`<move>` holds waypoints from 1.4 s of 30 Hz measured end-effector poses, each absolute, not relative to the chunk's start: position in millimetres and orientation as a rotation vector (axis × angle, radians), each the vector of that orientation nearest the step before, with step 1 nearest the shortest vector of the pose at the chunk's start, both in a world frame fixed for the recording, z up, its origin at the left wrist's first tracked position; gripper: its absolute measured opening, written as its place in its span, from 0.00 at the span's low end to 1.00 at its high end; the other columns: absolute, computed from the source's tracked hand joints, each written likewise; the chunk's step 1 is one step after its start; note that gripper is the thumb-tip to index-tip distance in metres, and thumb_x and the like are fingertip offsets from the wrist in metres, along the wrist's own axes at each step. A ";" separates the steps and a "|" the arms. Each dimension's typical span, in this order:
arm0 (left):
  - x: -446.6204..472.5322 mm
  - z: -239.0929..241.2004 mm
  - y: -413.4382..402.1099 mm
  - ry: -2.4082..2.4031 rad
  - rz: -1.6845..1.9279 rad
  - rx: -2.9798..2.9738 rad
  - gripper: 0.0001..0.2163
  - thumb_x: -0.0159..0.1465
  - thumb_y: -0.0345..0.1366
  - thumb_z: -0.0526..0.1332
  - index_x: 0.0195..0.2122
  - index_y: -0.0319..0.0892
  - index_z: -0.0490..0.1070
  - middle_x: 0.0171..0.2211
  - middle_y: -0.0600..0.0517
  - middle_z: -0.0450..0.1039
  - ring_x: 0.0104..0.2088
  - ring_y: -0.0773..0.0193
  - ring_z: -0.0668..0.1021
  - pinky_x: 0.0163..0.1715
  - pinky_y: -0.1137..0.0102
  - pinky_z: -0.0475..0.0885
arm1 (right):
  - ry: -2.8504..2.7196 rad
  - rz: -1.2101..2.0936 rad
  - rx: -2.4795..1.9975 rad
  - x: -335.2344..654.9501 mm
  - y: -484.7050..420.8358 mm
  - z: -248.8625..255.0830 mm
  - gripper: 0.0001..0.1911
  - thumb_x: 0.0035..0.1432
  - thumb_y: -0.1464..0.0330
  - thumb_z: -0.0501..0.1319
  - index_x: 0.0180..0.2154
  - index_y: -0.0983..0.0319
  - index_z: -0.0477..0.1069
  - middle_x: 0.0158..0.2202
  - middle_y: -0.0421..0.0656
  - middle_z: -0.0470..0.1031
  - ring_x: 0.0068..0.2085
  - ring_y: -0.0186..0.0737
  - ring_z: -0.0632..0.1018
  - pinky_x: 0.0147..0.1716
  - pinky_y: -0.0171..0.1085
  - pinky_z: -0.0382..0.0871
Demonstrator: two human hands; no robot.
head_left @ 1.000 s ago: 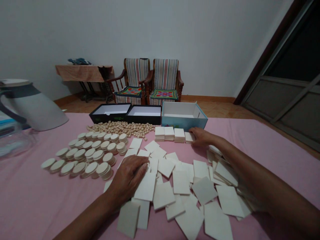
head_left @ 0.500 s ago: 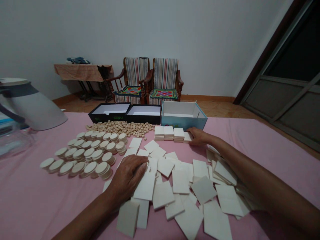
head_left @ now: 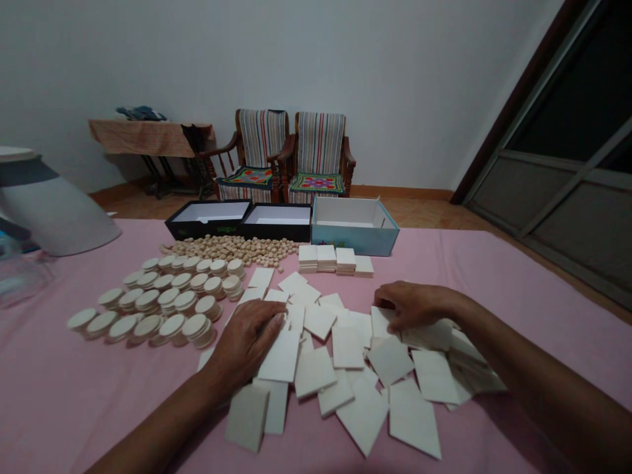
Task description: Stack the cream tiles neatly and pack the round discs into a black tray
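Observation:
Pale square wooden tiles (head_left: pixel 348 347) lie in a loose, overlapping heap on the pink cloth. My left hand (head_left: pixel 251 339) rests palm down on the left side of this heap, its fingers stretched over the tiles and partly hidden. At the right of the heap, my right hand (head_left: pixel 412 306) has its thumb and curled fingers at a square wooden tile (head_left: pixel 379 324), gripping it by the edges. Beyond the heap stands a row of tile stacks (head_left: pixel 326 258), the rightmost one (head_left: pixel 364 266) lower than the others.
Stacks of round wooden discs (head_left: pixel 185 301) stand in rows on the left, before a spread of small wooden beads (head_left: pixel 232 249). Two black box trays (head_left: pixel 279 232) and a light blue box (head_left: pixel 353 241) line the back. A grey-white jug (head_left: pixel 54 210) stands at far left.
My right hand has left the rightmost tile stack and come back toward me to the loose tiles. My left hand stays on the heap. The view has shifted slightly.

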State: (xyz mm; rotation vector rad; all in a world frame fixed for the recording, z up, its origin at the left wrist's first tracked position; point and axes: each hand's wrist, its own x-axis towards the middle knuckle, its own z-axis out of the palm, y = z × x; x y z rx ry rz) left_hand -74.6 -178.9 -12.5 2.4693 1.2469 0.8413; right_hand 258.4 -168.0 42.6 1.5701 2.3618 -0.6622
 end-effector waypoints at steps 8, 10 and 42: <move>-74.4 -14.1 -177.4 1.246 0.865 2.479 0.12 0.67 0.38 0.51 0.42 0.43 0.73 0.41 0.49 0.77 0.43 0.59 0.76 0.44 0.64 0.70 | 2.366 -0.972 1.607 265.6 -153.8 37.9 0.09 0.43 0.75 0.58 0.32 0.64 0.68 0.30 0.41 0.73 0.30 0.34 0.72 0.27 0.31 0.61; -74.1 -13.7 -177.6 1.242 0.869 2.481 0.13 0.67 0.39 0.51 0.42 0.43 0.74 0.41 0.49 0.77 0.42 0.58 0.76 0.44 0.64 0.70 | 2.382 -0.945 1.595 265.1 -156.8 39.3 0.14 0.41 0.73 0.62 0.35 0.64 0.68 0.33 0.42 0.73 0.32 0.36 0.72 0.29 0.31 0.62; -73.6 -11.3 -179.5 1.239 0.851 2.481 0.13 0.67 0.39 0.50 0.43 0.43 0.73 0.41 0.48 0.77 0.43 0.58 0.76 0.45 0.62 0.69 | 2.818 -0.560 1.685 212.9 -200.1 41.4 0.25 0.49 0.66 0.62 0.49 0.63 0.63 0.48 0.51 0.66 0.47 0.47 0.67 0.45 0.43 0.62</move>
